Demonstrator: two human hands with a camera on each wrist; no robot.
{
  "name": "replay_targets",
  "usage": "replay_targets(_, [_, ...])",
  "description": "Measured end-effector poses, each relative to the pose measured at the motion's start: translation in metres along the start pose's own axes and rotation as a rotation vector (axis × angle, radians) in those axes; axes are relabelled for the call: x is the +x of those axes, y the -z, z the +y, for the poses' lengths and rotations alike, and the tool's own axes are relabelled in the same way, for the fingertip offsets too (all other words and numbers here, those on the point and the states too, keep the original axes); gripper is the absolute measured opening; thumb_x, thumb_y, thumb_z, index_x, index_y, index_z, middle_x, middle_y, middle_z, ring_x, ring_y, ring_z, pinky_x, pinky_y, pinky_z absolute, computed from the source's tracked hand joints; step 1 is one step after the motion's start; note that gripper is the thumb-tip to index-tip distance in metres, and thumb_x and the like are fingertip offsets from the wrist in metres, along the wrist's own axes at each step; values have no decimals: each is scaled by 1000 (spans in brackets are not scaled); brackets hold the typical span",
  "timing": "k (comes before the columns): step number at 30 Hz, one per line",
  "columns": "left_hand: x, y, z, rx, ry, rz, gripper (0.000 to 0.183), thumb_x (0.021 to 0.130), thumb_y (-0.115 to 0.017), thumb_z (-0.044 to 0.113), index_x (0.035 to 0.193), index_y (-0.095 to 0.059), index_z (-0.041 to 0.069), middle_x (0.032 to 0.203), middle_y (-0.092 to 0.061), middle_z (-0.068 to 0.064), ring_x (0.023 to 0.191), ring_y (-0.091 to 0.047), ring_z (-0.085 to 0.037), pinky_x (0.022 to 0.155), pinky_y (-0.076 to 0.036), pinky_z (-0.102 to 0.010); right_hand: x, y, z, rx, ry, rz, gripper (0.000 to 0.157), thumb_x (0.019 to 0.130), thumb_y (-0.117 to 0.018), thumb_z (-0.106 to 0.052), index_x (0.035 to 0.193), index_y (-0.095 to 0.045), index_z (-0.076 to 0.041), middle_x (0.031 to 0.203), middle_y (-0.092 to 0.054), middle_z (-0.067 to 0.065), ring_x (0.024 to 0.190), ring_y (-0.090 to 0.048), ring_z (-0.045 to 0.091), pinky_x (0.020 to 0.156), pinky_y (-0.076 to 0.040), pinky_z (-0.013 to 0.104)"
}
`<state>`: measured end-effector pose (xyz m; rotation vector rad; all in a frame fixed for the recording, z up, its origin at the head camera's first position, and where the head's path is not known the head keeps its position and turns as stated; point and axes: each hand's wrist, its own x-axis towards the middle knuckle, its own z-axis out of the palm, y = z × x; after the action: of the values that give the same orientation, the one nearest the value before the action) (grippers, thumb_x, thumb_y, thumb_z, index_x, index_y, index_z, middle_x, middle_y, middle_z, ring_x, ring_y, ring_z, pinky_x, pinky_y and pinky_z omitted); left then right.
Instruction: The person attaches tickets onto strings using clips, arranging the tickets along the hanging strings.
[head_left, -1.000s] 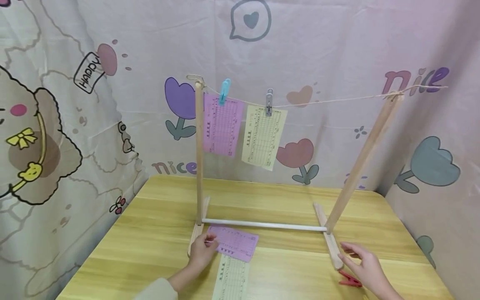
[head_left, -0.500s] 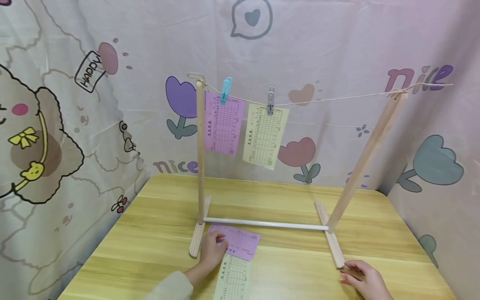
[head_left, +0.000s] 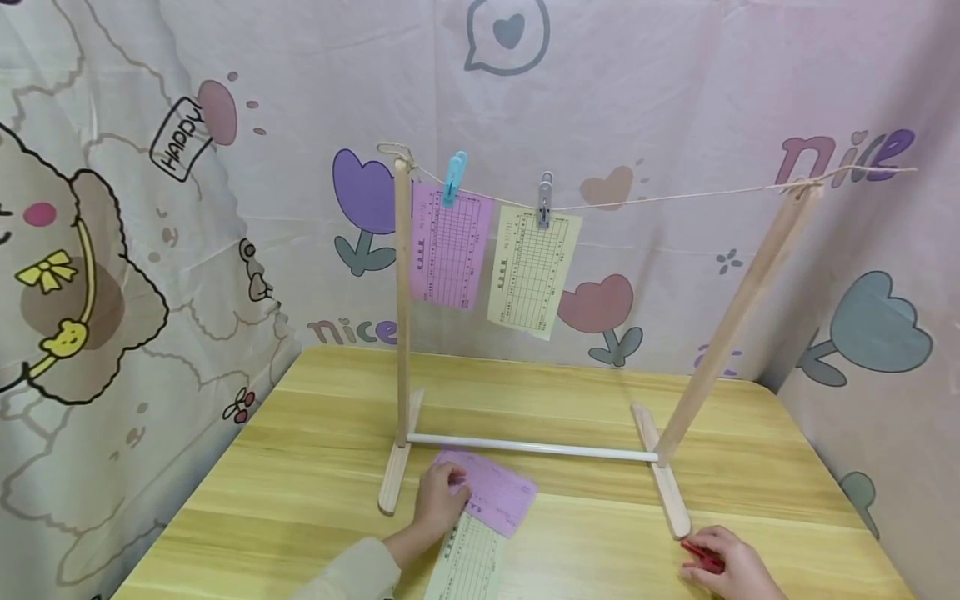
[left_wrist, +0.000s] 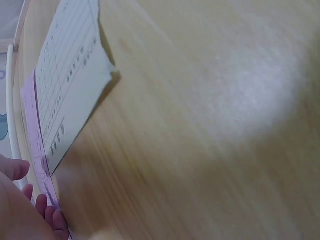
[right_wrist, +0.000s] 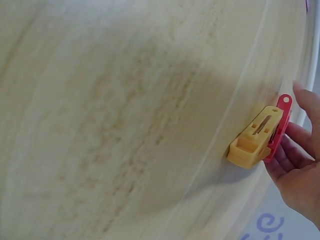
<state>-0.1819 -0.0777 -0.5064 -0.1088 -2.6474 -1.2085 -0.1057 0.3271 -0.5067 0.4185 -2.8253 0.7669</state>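
My left hand point(head_left: 442, 502) pinches the left end of a purple printed slip point(head_left: 501, 493) low over the table. Beneath its lower edge lies a pale yellow printed slip point(head_left: 471, 567), which shows a curled corner in the left wrist view. At the right, my right hand point(head_left: 731, 562) has its thumb and fingers around a red clothespin point(head_left: 703, 557), beside the foot of the frame. A yellow clothespin point(right_wrist: 255, 137) lies right beside the red one in the right wrist view; the hand hides it in the head view.
A wooden frame with a left post point(head_left: 402, 308), a right post point(head_left: 738, 325) and a white crossbar point(head_left: 532, 447) stands on the table. From its string point(head_left: 660, 201) hang another purple slip point(head_left: 450, 250) under a blue clothespin point(head_left: 453, 177) and a yellow slip point(head_left: 534, 275) under a grey clothespin point(head_left: 545, 200).
My left hand has moved right, and the purple slip has shifted and turned with it. My right hand has come down to the red clothespin and taken hold of it.
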Motion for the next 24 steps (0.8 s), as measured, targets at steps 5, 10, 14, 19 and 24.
replay_targets(5, [-1, -3, 2, -17, -48, -65, 22, 67, -71, 2, 87, -62, 2, 84, -59, -5, 79, -55, -18, 72, -50, -29, 0, 0, 0, -16, 9, -44, 39, 60, -81, -20, 88, -66, 3, 85, -56, 5, 74, -43, -12, 57, -43, 17])
replay_targets(10, [-1, -5, 3, -50, -51, -102, 24, 68, -72, 4, 90, -61, 3, 90, -58, -6, 84, -54, -19, 76, -49, -30, 0, -1, -1, 4, 6, -58, 41, 61, -80, -18, 90, -66, 7, 84, -55, 6, 74, -41, -12, 56, -42, 17])
replay_targets(14, [-2, -4, 5, 36, 51, 20, 33, 66, -76, 12, 95, -62, 5, 97, -56, -10, 89, -52, -23, 78, -47, -36, 1, 1, -1, 6, -34, -97, 42, 63, -79, -19, 93, -65, 7, 86, -55, 6, 73, -41, -11, 56, -42, 17])
replay_targets(19, [0, -3, 6, 170, 192, 78, 56, 61, -79, 27, 107, -59, 2, 104, -53, -15, 92, -48, -27, 78, -43, -41, 2, 4, 0, -41, -66, -135, 40, 64, -78, -20, 94, -66, 4, 88, -55, 4, 71, -42, -8, 57, -40, 17])
replay_targets(24, [4, -2, 5, 228, 231, 66, 59, 59, -80, 23, 107, -57, -2, 101, -53, -18, 90, -47, -29, 78, -43, -42, 1, 2, 1, -68, 13, -75, 34, 62, -78, -20, 86, -65, -1, 82, -54, 0, 71, -40, -10, 56, -40, 18])
